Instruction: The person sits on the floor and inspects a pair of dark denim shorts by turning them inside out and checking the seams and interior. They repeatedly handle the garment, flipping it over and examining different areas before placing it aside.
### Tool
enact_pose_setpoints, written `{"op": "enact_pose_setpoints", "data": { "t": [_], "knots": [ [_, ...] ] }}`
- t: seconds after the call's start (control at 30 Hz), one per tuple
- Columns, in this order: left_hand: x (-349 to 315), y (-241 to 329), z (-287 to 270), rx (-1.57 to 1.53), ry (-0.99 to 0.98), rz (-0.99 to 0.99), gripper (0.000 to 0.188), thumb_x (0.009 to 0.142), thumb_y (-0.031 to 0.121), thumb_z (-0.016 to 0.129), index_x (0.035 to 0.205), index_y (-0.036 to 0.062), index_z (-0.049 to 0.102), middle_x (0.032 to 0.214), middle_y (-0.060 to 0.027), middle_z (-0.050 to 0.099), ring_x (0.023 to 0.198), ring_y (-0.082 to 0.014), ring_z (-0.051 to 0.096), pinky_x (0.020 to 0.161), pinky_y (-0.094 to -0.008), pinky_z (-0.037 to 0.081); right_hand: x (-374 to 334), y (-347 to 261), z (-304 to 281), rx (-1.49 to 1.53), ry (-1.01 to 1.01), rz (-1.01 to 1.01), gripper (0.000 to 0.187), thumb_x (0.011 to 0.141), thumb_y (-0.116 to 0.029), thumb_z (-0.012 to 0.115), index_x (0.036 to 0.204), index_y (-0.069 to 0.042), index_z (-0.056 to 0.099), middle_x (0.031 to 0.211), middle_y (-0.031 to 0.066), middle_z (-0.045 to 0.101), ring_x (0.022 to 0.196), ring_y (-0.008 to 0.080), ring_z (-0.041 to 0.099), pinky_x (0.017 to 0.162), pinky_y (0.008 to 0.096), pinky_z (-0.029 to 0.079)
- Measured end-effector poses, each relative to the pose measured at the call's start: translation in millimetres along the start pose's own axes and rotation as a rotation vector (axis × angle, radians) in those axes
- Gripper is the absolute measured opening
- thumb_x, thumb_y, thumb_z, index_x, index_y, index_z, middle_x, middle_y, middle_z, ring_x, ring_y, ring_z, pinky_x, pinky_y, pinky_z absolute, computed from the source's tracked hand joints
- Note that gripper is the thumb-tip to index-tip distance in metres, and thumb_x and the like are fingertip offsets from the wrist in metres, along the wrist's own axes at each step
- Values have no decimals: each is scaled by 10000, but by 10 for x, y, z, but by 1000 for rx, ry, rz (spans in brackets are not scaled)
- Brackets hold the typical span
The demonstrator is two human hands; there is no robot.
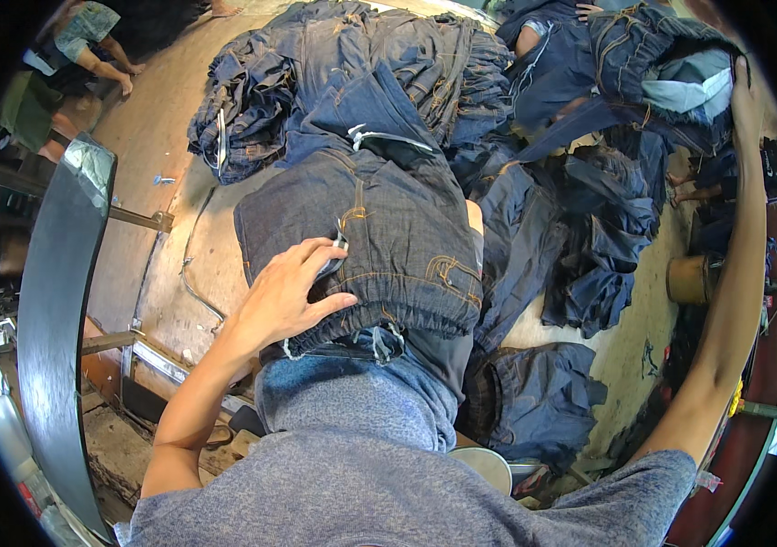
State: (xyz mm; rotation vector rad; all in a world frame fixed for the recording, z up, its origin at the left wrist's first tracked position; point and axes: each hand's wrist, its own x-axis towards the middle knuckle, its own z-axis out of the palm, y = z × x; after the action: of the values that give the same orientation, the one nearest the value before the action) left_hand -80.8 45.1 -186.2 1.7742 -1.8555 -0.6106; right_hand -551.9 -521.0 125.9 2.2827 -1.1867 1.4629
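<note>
A dark denim garment (379,219) with an elastic waist and orange stitching is spread over my lap, its waistband toward me. My left hand (293,287) rests on its left side, fingers curled around a small metal-and-dark tool (340,244), mostly hidden. At the far right, my right arm is stretched out. My right hand (746,100) grips the edge of another pair of denim pants (625,46), held up so that the gathered waist opening and pale blue lining show. White threads (379,139) lie on the denim beyond my lap.
A big heap of denim garments (361,55) fills the far middle of the wooden surface (169,118). More denim (598,237) lies to the right, and a folded piece (534,401) is beside me. A dark curved panel (60,319) stands left. Other people's arms (106,68) show far left.
</note>
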Motion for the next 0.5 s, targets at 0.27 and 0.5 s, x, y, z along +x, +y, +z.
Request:
{"op": "enact_pose_setpoints", "data": {
  "t": [0.27,0.5],
  "knots": [
    [-186,-191,-222,-148,-33,-100,253,961,219,849,971,31,681,1041,-164,754,945,-385,755,799,-466,572,-2492,-328,58,92,-549,108,489,1229,-292,437,1524,41,643,1565,192,662,1498,287,572,1270,393,384],
    [-903,-483,-709,329,-383,-685,375,881,192,910,1187,64,735,1014,-156,762,996,-382,728,923,-483,573,-3612,-1407,97,42,-1517,111,317,1032,-48,689,1342,-10,741,1172,236,788,1025,382,784,915,435,598]
  ]
}}
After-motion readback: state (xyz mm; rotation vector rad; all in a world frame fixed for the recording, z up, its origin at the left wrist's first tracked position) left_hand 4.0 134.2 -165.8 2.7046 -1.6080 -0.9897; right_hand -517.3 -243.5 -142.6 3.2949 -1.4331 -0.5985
